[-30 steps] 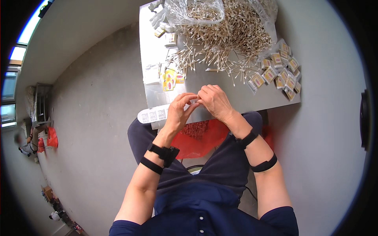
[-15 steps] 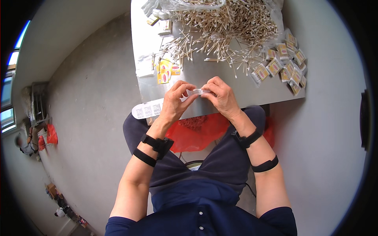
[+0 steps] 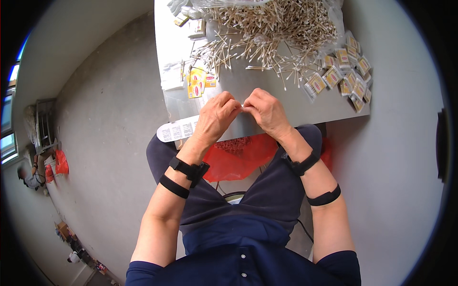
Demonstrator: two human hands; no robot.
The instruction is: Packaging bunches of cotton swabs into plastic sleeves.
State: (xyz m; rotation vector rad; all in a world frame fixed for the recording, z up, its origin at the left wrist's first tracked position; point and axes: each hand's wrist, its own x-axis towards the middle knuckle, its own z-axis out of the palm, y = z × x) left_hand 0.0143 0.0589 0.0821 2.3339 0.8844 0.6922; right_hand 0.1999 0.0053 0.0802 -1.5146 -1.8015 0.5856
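Note:
Above the table's near edge, my left hand (image 3: pixel 218 114) and my right hand (image 3: pixel 266 112) meet with fingertips almost touching. Both are pinched on a small clear plastic bag (image 3: pixel 242 107), of which only a pale sliver shows between the fingers. Beyond them spreads a big heap of cotton swabs (image 3: pixel 281 24), with loose ones scattered on its near side. Several yellow printed cards (image 3: pixel 196 82) lie to the left, past my left hand. Finished-looking packs of swabs (image 3: pixel 350 78) in clear bags are piled at the table's right corner.
A white printed strip (image 3: pixel 176 130) lies along the table's (image 3: pixel 296 102) near-left edge, partly under my left wrist. White bags (image 3: pixel 171 76) are stacked at the left edge. Below the table hangs a red plastic bag (image 3: pixel 238 159). Another person (image 3: pixel 33 178) sits far left.
My fingers have closed further together over the clear plastic bag, hiding most of it. My left hand's knuckles have rolled inward and upward.

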